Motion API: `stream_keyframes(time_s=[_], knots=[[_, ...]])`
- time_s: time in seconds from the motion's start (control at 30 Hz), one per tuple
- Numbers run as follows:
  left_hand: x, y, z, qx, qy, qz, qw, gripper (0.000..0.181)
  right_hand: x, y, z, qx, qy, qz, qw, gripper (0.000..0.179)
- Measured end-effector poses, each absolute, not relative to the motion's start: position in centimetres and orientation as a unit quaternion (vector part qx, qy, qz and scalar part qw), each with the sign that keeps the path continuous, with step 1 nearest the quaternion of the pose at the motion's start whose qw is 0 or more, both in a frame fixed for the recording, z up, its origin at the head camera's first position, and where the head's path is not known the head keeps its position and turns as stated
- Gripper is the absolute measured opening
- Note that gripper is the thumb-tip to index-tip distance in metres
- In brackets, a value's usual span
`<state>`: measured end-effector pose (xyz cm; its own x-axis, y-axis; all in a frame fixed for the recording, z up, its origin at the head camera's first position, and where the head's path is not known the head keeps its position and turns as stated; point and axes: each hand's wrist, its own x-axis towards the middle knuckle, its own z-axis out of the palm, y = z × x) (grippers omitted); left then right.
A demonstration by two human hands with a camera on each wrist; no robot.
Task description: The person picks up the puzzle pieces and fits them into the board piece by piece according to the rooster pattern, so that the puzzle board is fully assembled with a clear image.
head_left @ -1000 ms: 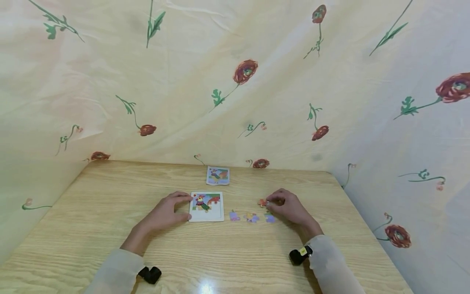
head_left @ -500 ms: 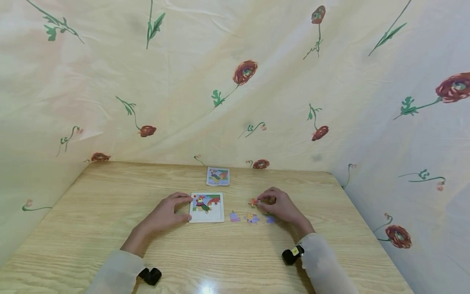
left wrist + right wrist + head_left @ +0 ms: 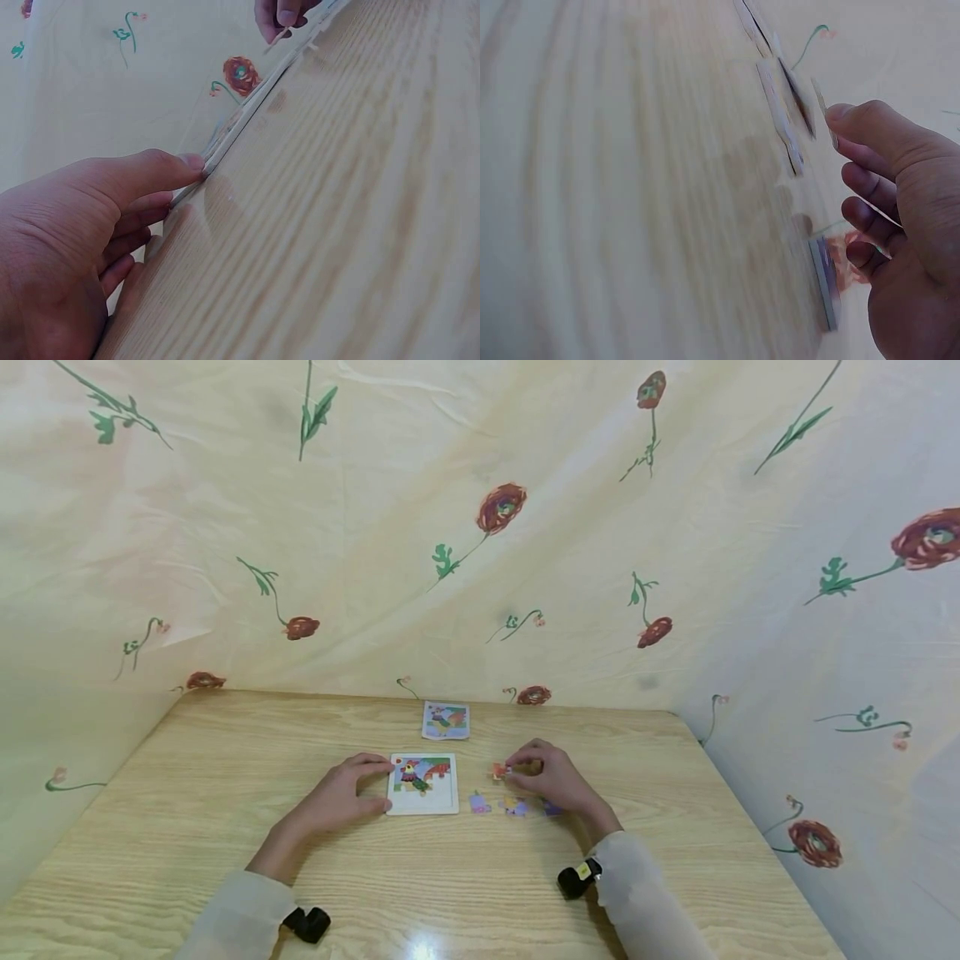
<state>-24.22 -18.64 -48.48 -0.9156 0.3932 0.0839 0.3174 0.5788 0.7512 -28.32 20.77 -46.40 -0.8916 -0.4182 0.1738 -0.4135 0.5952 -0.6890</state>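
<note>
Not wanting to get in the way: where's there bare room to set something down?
Bare table lies in front of the puzzle tray, between the sleeves; left of the left hand; right of the right hand. It's crowded from the tray to the right hand, with loose pieces and a pinched piece; a picture card sits behind the tray.

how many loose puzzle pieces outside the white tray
4: an orange piece pinched in the right hand; on the table, a purple piece nearest the tray, a yellow-purple piece, and a shaded piece by that hand. More may be hidden.
</note>
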Motion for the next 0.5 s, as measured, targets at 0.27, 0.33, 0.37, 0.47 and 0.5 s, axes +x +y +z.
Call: stream_keyframes(time_s=[0.27, 0.33, 0.37, 0.47, 0.5], knots=[[-24.2, -18.7, -48.4, 0.201, 0.887, 0.413, 0.046, 0.059, -28.5, 19.1, -46.3, -0.241, 0.890, -0.387, 0.007, 0.019], [-24.2, -18.7, -48.4, 0.202, 0.887, 0.412, 0.046, 0.059, -28.6, 18.8, -46.4, -0.241, 0.892, -0.383, 0.005, 0.019], [-24.2, -18.7, -48.4, 0.203, 0.887, 0.412, 0.045, 0.060, -28.6, 18.6, -46.4, -0.241, 0.893, -0.381, 0.006, 0.018], [-24.3, -18.7, -48.5, 0.205, 0.886, 0.414, 0.044, 0.060, -28.7, 18.2, -46.5, -0.238, 0.894, -0.380, 0.007, 0.016], [-24.3, -18.7, -48.5, 0.204, 0.886, 0.414, 0.044, 0.060, -28.6, 18.1, -46.5, -0.237, 0.893, -0.381, 0.008, 0.016]])
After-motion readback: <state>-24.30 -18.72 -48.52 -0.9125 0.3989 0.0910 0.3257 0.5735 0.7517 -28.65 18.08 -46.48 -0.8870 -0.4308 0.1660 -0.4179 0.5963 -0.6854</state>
